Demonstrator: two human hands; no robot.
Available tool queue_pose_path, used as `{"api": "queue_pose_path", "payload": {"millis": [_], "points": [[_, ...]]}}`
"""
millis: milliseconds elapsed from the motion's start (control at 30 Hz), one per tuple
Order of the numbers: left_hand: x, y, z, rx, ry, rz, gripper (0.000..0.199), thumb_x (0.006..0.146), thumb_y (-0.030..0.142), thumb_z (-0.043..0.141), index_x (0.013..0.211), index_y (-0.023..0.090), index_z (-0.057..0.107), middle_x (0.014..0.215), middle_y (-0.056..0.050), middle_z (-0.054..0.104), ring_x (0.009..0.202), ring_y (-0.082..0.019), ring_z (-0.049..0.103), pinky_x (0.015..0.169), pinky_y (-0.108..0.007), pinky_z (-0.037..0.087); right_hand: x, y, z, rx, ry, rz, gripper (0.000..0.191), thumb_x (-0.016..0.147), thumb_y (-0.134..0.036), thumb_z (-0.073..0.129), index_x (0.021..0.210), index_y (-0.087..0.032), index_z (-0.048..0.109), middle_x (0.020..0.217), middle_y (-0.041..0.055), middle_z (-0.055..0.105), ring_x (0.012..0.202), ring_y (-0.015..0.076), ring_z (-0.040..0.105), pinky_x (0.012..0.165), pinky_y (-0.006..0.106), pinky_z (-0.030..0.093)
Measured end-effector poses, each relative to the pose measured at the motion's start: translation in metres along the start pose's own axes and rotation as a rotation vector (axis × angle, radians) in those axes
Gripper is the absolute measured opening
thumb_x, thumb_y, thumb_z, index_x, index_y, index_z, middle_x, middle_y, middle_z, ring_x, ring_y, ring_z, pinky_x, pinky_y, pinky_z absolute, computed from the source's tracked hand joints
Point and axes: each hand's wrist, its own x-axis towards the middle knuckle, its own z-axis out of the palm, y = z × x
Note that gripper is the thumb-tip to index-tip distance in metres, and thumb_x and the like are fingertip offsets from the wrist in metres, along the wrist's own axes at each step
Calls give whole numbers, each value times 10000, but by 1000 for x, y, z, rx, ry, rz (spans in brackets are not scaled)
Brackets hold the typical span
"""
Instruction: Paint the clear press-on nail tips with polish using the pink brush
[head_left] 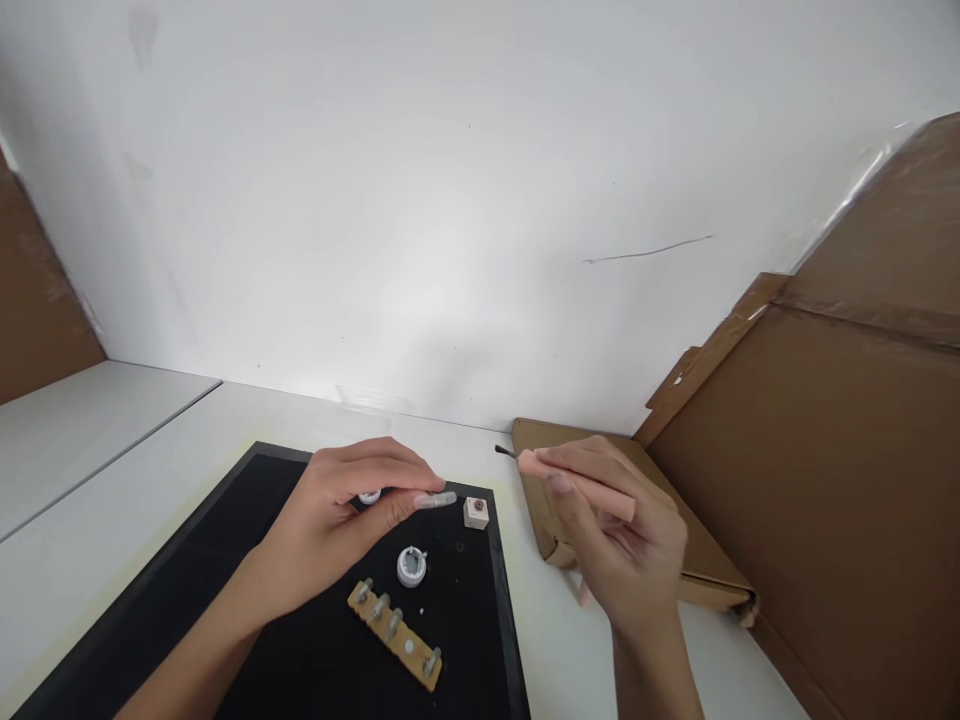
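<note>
My left hand [360, 510] pinches a small greyish, glossy press-on nail [436, 500] between thumb and fingertips, above the black mat. In my right hand [622, 525] is a small brush [577, 483] with a thick pink handle; its thin dark tip points left toward the nail but stays apart from it. Below my hands lies a yellow strip stand [397, 637] carrying several similar nails, with a bare white spot between two of them. An open round white pot [411, 567] sits just above the strip. Another white pot [369, 496] is mostly hidden behind my left hand.
The black mat [300, 640] lies on a white table [142, 415] against a white wall. A small whitish cube [475, 512] stands near the mat's far right corner. A flat cardboard box [540, 500] lies behind my right hand, and tall cardboard [847, 480] rises at right.
</note>
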Motion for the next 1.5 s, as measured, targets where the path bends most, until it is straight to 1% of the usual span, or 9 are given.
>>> {"api": "queue_pose_path", "payload": {"millis": [100, 200, 367, 467, 567, 700, 833, 1133, 1500], "points": [[-6, 5, -1, -16, 45, -40, 212, 853, 101, 607, 971, 240, 716, 842, -12, 724, 757, -136, 652, 640, -217, 496, -17, 3, 4, 42, -102, 150, 171, 873, -186, 558, 981, -224, 685, 923, 52, 720, 804, 182, 664, 661, 286, 536], [-16, 6, -1, -46, 7, -160, 166, 861, 155, 604, 974, 227, 702, 839, -19, 719, 779, -148, 650, 661, -223, 494, -52, 10, 7, 81, -394, 398, 286, 940, -272, 459, 1180, -208, 600, 904, 60, 713, 774, 164, 674, 703, 291, 547], [-57, -14, 8, -63, -139, -442, 133, 857, 205, 581, 801, 161, 694, 760, -40, 675, 710, -150, 617, 656, -246, 470, -124, 17, 9, 67, -527, 467, 265, 952, -234, 378, 1072, -207, 613, 758, 28, 700, 690, 158, 678, 658, 283, 558], [-100, -34, 25, -164, -103, -572, 111, 810, 225, 627, 770, 164, 710, 768, -40, 647, 711, -151, 601, 661, -252, 466, -154, 13, 15, 11, -575, 501, 221, 899, -186, 436, 1007, -216, 626, 783, 44, 706, 744, 200, 681, 683, 332, 557], [-139, -52, 50, -230, 57, -676, 148, 757, 305, 686, 732, 166, 731, 748, -35, 620, 642, -137, 573, 600, -239, 456, -168, 6, 25, -39, -611, 537, 199, 857, -147, 483, 975, -221, 624, 853, 58, 703, 829, 229, 666, 747, 374, 541], [-162, -66, 79, -178, 143, -828, 230, 734, 386, 696, 725, 164, 757, 715, -52, 659, 653, -174, 609, 598, -257, 462, -173, -2, 34, -60, -663, 562, 217, 803, -108, 532, 947, -237, 629, 916, 46, 692, 894, 233, 649, 780, 362, 531], [-163, -70, 92, -114, 147, -838, 195, 727, 353, 697, 740, 173, 772, 740, -60, 706, 655, -182, 634, 601, -252, 484, -176, -6, 39, -74, -673, 574, 246, 775, -74, 533, 939, -236, 620, 894, 35, 675, 860, 224, 643, 766, 351, 525], [-159, -75, 100, 72, 187, -727, 149, 777, 279, 660, 758, 198, 783, 723, -51, 714, 572, -163, 637, 536, -225, 507, -183, -10, 45, -77, -666, 566, 252, 780, -50, 504, 935, -229, 592, 855, 24, 647, 826, 208, 629, 746, 337, 517], [-160, -80, 112, 238, 229, -721, 186, 792, 157, 602, 784, 208, 781, 785, -48, 730, 572, -152, 644, 573, -223, 526, -197, -7, 50, -128, -647, 551, 198, 773, -94, 550, 925, -219, 580, 813, 29, 639, 786, 205, 616, 715, 325, 505]]}}
